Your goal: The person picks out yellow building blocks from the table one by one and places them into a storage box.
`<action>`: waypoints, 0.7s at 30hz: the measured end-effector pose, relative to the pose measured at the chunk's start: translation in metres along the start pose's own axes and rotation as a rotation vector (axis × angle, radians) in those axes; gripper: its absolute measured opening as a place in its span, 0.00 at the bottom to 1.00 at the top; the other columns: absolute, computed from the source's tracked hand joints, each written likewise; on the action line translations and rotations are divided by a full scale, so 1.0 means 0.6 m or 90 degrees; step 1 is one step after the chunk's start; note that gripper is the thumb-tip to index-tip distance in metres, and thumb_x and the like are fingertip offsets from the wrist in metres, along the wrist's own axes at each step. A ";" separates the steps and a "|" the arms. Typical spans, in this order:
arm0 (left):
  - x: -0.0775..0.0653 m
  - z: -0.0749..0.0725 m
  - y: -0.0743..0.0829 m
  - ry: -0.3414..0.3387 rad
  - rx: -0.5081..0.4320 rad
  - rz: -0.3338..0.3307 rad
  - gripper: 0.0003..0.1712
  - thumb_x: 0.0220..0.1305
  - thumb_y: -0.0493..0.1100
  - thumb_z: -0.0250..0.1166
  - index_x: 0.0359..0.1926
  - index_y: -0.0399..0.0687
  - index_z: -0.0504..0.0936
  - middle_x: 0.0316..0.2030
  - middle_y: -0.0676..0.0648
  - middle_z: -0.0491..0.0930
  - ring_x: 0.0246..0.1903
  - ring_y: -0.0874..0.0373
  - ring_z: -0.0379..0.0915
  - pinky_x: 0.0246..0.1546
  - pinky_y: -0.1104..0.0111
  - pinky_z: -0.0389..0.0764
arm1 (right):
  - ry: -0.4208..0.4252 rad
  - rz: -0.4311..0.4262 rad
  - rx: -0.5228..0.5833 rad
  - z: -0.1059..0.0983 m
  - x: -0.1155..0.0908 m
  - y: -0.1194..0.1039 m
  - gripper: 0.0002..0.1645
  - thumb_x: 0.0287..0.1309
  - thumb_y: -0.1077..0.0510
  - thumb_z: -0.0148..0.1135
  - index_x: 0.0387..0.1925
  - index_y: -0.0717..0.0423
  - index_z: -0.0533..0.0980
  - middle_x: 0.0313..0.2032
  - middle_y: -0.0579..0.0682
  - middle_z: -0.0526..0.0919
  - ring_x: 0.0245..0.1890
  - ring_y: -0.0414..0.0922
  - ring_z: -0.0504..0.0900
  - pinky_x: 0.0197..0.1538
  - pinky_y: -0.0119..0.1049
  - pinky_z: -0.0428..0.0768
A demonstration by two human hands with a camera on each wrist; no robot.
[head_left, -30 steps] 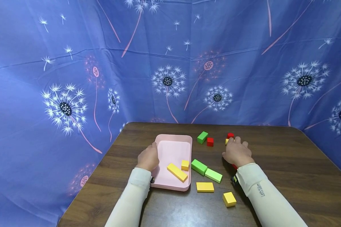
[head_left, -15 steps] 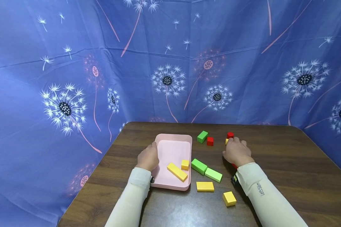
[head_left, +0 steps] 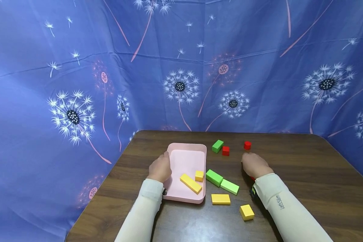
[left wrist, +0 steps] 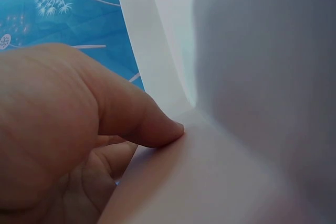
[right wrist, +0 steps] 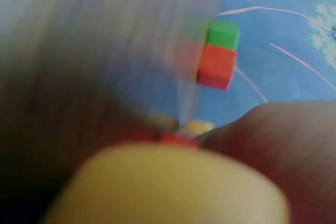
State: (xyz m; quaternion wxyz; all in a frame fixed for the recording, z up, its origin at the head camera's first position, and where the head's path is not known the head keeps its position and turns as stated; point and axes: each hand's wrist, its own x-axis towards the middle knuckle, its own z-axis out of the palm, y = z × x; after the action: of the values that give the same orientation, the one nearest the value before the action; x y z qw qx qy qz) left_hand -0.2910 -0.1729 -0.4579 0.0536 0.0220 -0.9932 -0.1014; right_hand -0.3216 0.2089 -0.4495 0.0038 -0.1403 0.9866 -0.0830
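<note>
My left hand (head_left: 159,167) grips the left wall of the pink tray (head_left: 184,199); in the left wrist view the thumb (left wrist: 157,124) presses inside the wall. Inside the tray lie a long yellow block (head_left: 191,183) and a small yellow block (head_left: 199,175). My right hand (head_left: 255,164), fingers curled down, is just in front of a red cylinder (head_left: 247,145). It appears to hold a yellow block (right wrist: 168,187), large and blurred in the right wrist view, its exact shape unclear. A red piece (head_left: 252,178) is mostly hidden under this hand.
Two green blocks (head_left: 214,177) lie end to end right of the tray. Nearer are a flat yellow block (head_left: 220,199) and a yellow cube (head_left: 247,212). Behind are a green block (head_left: 217,146) and a red cube (head_left: 226,151). A blue dandelion cloth (head_left: 151,101) hangs behind the table.
My right hand's fingers have drawn together and curled over the yellow block, which no longer shows in the head view. The hand has shifted slightly nearer. My left hand stays on the tray.
</note>
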 end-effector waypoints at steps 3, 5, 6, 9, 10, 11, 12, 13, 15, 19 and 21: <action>0.001 0.000 0.000 0.002 0.000 0.000 0.35 0.66 0.37 0.68 0.71 0.37 0.68 0.57 0.37 0.81 0.47 0.44 0.85 0.47 0.48 0.87 | -0.006 -0.032 -0.015 -0.013 0.000 0.000 0.16 0.62 0.70 0.54 0.21 0.54 0.76 0.29 0.57 0.84 0.29 0.53 0.82 0.32 0.49 0.79; 0.002 -0.001 -0.002 0.004 0.002 0.002 0.35 0.66 0.37 0.68 0.71 0.37 0.68 0.57 0.37 0.82 0.46 0.44 0.85 0.46 0.48 0.87 | -0.020 -0.045 -0.029 -0.024 0.004 -0.003 0.16 0.62 0.70 0.55 0.20 0.53 0.76 0.26 0.55 0.83 0.27 0.50 0.78 0.31 0.46 0.77; 0.002 -0.001 -0.003 0.007 0.002 0.004 0.34 0.66 0.37 0.68 0.71 0.37 0.68 0.56 0.37 0.82 0.46 0.43 0.85 0.45 0.48 0.87 | -0.030 -0.047 -0.035 -0.029 0.008 -0.004 0.16 0.62 0.70 0.55 0.21 0.54 0.76 0.26 0.54 0.82 0.26 0.49 0.77 0.31 0.46 0.77; 0.002 -0.002 -0.003 0.010 -0.002 0.007 0.33 0.66 0.37 0.68 0.70 0.36 0.69 0.55 0.37 0.82 0.45 0.43 0.85 0.45 0.48 0.87 | -0.061 -0.041 -0.052 -0.041 0.020 -0.008 0.11 0.64 0.69 0.59 0.26 0.57 0.79 0.26 0.53 0.82 0.26 0.48 0.77 0.33 0.46 0.79; 0.002 -0.002 -0.003 0.009 -0.004 0.007 0.33 0.66 0.37 0.68 0.69 0.36 0.69 0.55 0.37 0.82 0.45 0.43 0.85 0.45 0.48 0.87 | -0.070 -0.040 -0.061 -0.042 0.025 -0.007 0.09 0.63 0.68 0.61 0.27 0.58 0.79 0.26 0.53 0.83 0.26 0.48 0.78 0.34 0.47 0.81; 0.002 -0.001 -0.002 0.006 -0.007 0.008 0.33 0.66 0.37 0.69 0.69 0.36 0.69 0.56 0.37 0.82 0.45 0.44 0.85 0.46 0.48 0.87 | -0.077 -0.038 -0.067 -0.044 0.029 -0.007 0.07 0.62 0.67 0.63 0.28 0.58 0.80 0.26 0.53 0.83 0.26 0.48 0.79 0.35 0.48 0.81; 0.002 -0.001 -0.002 0.004 -0.009 0.008 0.33 0.65 0.37 0.69 0.69 0.37 0.70 0.56 0.37 0.82 0.45 0.43 0.85 0.46 0.47 0.87 | -0.086 -0.035 -0.073 -0.045 0.033 -0.007 0.06 0.61 0.67 0.66 0.29 0.58 0.80 0.26 0.52 0.82 0.26 0.48 0.79 0.35 0.47 0.81; 0.001 0.000 -0.003 0.001 -0.010 0.008 0.33 0.65 0.37 0.69 0.69 0.37 0.70 0.55 0.37 0.82 0.45 0.43 0.85 0.46 0.47 0.87 | -0.091 -0.034 -0.077 -0.047 0.036 -0.006 0.05 0.60 0.66 0.68 0.29 0.58 0.80 0.26 0.52 0.82 0.27 0.48 0.79 0.35 0.47 0.82; -0.001 0.001 -0.003 -0.002 -0.010 0.009 0.33 0.66 0.37 0.69 0.69 0.36 0.69 0.55 0.37 0.82 0.45 0.43 0.85 0.45 0.47 0.87 | -0.103 -0.037 -0.083 -0.050 0.041 -0.006 0.07 0.57 0.64 0.72 0.30 0.58 0.80 0.26 0.51 0.82 0.27 0.48 0.79 0.35 0.47 0.82; -0.002 -0.001 -0.004 0.005 -0.001 0.013 0.34 0.66 0.37 0.68 0.70 0.36 0.69 0.54 0.37 0.82 0.44 0.43 0.85 0.44 0.47 0.87 | -0.131 -0.035 -0.091 -0.060 0.050 -0.005 0.12 0.53 0.62 0.78 0.32 0.57 0.80 0.28 0.50 0.82 0.30 0.48 0.80 0.38 0.46 0.83; -0.001 -0.003 -0.002 0.009 -0.002 0.013 0.34 0.66 0.37 0.68 0.70 0.36 0.69 0.54 0.37 0.82 0.44 0.42 0.85 0.44 0.47 0.87 | -0.147 -0.034 -0.094 -0.067 0.054 -0.004 0.13 0.52 0.61 0.80 0.32 0.57 0.80 0.29 0.50 0.82 0.31 0.49 0.81 0.38 0.46 0.84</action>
State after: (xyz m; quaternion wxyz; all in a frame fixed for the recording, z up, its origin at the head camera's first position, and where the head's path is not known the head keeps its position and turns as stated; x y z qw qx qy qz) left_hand -0.2899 -0.1741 -0.4563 0.0618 0.0125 -0.9927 -0.1026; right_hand -0.3535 0.2044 -0.4088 0.1050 -0.1752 0.9789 0.0068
